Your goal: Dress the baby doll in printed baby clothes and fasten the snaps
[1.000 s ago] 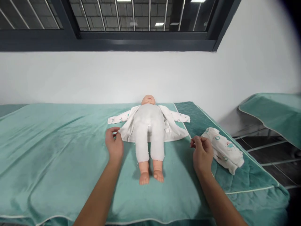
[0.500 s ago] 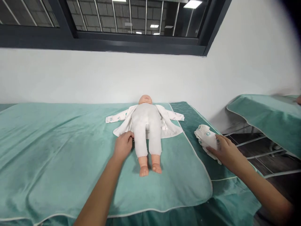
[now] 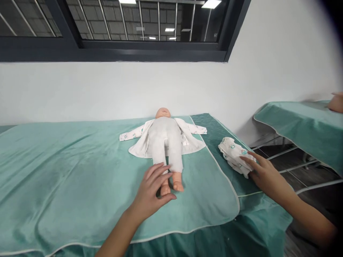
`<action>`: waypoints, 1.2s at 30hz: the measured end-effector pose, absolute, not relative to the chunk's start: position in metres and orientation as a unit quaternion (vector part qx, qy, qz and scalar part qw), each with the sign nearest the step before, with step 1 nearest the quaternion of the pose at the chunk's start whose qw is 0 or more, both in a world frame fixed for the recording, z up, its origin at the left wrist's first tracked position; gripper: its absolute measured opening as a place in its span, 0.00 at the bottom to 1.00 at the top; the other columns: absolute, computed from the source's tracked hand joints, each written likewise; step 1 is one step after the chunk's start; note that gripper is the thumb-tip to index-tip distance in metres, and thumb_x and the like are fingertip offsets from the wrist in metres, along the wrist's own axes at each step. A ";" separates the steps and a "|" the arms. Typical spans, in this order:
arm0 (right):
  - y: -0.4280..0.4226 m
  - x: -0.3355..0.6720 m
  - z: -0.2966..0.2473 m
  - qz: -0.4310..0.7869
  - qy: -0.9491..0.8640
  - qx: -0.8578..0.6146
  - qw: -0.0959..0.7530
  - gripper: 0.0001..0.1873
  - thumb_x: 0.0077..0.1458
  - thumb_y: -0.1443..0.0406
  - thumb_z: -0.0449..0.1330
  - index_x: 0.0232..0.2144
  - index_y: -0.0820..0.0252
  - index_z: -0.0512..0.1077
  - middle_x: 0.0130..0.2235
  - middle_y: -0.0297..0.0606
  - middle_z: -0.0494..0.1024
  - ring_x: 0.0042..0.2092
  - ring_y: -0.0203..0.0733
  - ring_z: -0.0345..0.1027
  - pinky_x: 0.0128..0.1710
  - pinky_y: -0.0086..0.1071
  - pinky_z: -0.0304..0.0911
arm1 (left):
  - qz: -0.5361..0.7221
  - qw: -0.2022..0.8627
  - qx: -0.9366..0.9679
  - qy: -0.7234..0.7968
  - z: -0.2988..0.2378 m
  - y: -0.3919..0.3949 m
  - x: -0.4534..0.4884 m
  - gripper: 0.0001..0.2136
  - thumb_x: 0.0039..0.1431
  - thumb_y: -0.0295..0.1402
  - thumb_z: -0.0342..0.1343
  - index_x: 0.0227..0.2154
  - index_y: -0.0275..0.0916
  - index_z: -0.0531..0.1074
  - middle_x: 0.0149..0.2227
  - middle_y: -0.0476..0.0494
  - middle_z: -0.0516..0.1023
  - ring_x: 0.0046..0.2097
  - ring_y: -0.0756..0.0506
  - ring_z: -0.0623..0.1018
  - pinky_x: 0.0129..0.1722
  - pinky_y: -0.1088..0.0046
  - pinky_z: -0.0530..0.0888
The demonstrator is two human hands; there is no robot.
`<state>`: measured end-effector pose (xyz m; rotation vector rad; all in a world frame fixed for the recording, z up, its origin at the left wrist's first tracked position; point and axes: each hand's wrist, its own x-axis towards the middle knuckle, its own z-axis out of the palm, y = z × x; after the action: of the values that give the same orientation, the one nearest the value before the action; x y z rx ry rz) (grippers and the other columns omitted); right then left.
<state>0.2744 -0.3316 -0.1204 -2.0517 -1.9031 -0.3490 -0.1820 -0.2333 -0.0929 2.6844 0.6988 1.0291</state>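
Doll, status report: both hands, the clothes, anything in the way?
Left hand open, at feet of doll. Right hand flat on folded garment. Nothing blocking either hand.

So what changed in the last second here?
The left hand left the jacket hem beside the doll and drew back to its feet, fingers spread open. The right hand swung right onto the folded clothes and lies on them. The doll and the open jacket under it stayed put on the green mat.
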 end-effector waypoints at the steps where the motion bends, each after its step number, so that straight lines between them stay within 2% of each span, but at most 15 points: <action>1: -0.330 0.274 -0.115 -0.118 -0.666 -0.719 0.159 0.25 0.56 0.65 0.52 0.56 0.47 0.66 0.64 0.46 0.60 0.62 0.61 0.59 0.61 0.52 0.57 | 0.324 0.078 0.914 0.232 -0.091 -0.236 -0.178 0.28 0.54 0.41 0.64 0.56 0.43 0.64 0.61 0.37 0.68 0.65 0.37 0.60 0.63 0.49 0.61; 4: -0.324 0.271 -0.096 -0.077 -0.656 -0.729 0.179 0.19 0.60 0.60 0.50 0.52 0.46 0.69 0.61 0.44 0.65 0.60 0.59 0.62 0.58 0.49 0.59 | 0.252 0.037 0.937 0.241 -0.087 -0.239 -0.167 0.18 0.59 0.37 0.60 0.52 0.46 0.68 0.61 0.43 0.68 0.66 0.37 0.59 0.66 0.44 0.52; 6: -0.320 0.265 -0.082 -0.034 -0.639 -0.741 0.203 0.17 0.61 0.59 0.49 0.49 0.44 0.70 0.59 0.41 0.69 0.56 0.57 0.66 0.55 0.48 0.61 | 0.229 0.017 0.941 0.251 -0.085 -0.239 -0.163 0.12 0.63 0.35 0.55 0.49 0.46 0.71 0.61 0.47 0.69 0.65 0.39 0.61 0.67 0.44 0.50; 9: -0.314 0.250 -0.057 0.032 -0.612 -0.752 0.243 0.14 0.60 0.57 0.51 0.45 0.47 0.71 0.50 0.42 0.75 0.47 0.56 0.72 0.48 0.46 0.64 | 0.221 -0.010 0.944 0.244 -0.087 -0.237 -0.160 0.11 0.66 0.37 0.51 0.49 0.46 0.71 0.60 0.47 0.70 0.64 0.41 0.63 0.67 0.44 0.49; 12: -0.307 0.232 -0.030 0.072 -0.571 -0.761 0.298 0.15 0.59 0.52 0.53 0.40 0.53 0.72 0.38 0.41 0.78 0.38 0.52 0.71 0.40 0.42 0.63 | 0.221 -0.028 0.946 0.235 -0.089 -0.234 -0.158 0.11 0.67 0.38 0.50 0.49 0.45 0.71 0.60 0.47 0.70 0.63 0.41 0.65 0.67 0.44 0.48; 16: -0.297 0.209 0.005 0.120 -0.539 -0.738 0.388 0.18 0.57 0.49 0.56 0.36 0.56 0.72 0.35 0.37 0.77 0.37 0.46 0.68 0.37 0.36 0.60 | 0.225 -0.020 0.945 0.235 -0.088 -0.232 -0.157 0.11 0.66 0.38 0.51 0.48 0.45 0.71 0.60 0.45 0.70 0.62 0.41 0.66 0.67 0.44 0.48; 21: -0.285 0.177 0.043 0.197 -0.565 -0.652 0.466 0.19 0.57 0.47 0.58 0.36 0.57 0.72 0.35 0.34 0.75 0.37 0.40 0.65 0.38 0.31 0.60 | 0.236 0.087 0.939 0.235 -0.068 -0.236 -0.165 0.21 0.61 0.45 0.56 0.54 0.44 0.67 0.61 0.40 0.68 0.63 0.39 0.64 0.66 0.46 0.52; 26: -0.282 0.123 0.093 0.254 -0.588 -0.556 0.530 0.19 0.54 0.47 0.61 0.33 0.57 0.72 0.33 0.34 0.74 0.34 0.39 0.66 0.35 0.31 0.64 | 0.332 0.290 0.843 0.309 -0.040 -0.249 -0.160 0.21 0.61 0.42 0.56 0.56 0.45 0.65 0.60 0.40 0.68 0.62 0.41 0.67 0.61 0.58 0.64; 28: -0.285 0.099 0.117 0.278 -0.596 -0.505 0.559 0.19 0.55 0.48 0.61 0.34 0.57 0.73 0.33 0.36 0.74 0.35 0.40 0.67 0.36 0.32 0.66 | 0.342 0.382 0.794 0.327 -0.031 -0.256 -0.153 0.27 0.58 0.42 0.60 0.59 0.45 0.62 0.60 0.39 0.68 0.59 0.40 0.70 0.59 0.58 0.68; 30: -0.290 0.079 0.140 0.294 -0.606 -0.455 0.582 0.19 0.55 0.48 0.60 0.35 0.57 0.73 0.34 0.37 0.74 0.37 0.40 0.68 0.37 0.33 0.68 | 0.347 0.424 0.767 0.335 -0.025 -0.261 -0.148 0.32 0.54 0.41 0.63 0.60 0.43 0.60 0.57 0.37 0.71 0.55 0.39 0.74 0.55 0.58 0.71; 32: -0.295 0.067 0.159 0.307 -0.613 -0.412 0.600 0.17 0.56 0.49 0.60 0.36 0.56 0.73 0.36 0.37 0.74 0.39 0.40 0.69 0.38 0.33 0.69 | 0.374 0.388 0.767 0.349 -0.022 -0.260 -0.150 0.30 0.53 0.38 0.63 0.58 0.42 0.62 0.54 0.37 0.73 0.53 0.38 0.75 0.53 0.58 0.71; 36: -0.307 0.069 0.175 0.320 -0.605 -0.360 0.634 0.14 0.58 0.53 0.59 0.38 0.55 0.73 0.38 0.36 0.74 0.40 0.39 0.68 0.39 0.32 0.69 | 0.456 0.243 0.758 0.398 -0.016 -0.243 -0.180 0.14 0.57 0.36 0.57 0.46 0.40 0.72 0.49 0.39 0.75 0.53 0.38 0.73 0.54 0.57 0.68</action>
<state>0.0686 -0.3070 0.1753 -0.8230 -1.3833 0.7321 -0.1796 -0.2426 -0.0157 2.0711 1.0877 1.2461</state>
